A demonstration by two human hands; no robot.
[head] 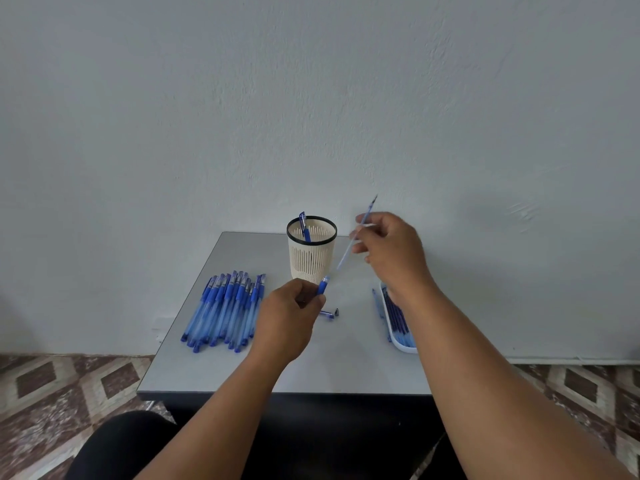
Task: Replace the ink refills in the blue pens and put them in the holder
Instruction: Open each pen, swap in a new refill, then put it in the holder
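My left hand (289,318) grips a blue pen barrel (322,285) in front of the cream holder (311,258), its open end pointing up and right. My right hand (391,251) pinches a thin ink refill (358,233) held in the air to the right of the holder, tip up, its lower end just above the barrel. One blue pen (304,227) stands inside the holder. A pen cap and tip piece (330,313) lie on the table just right of my left hand.
Several blue pens (225,306) lie in a row on the left of the grey table (346,362). A white tray (398,344) with refills sits at the right edge, partly under my right forearm. Wall stands close behind the table.
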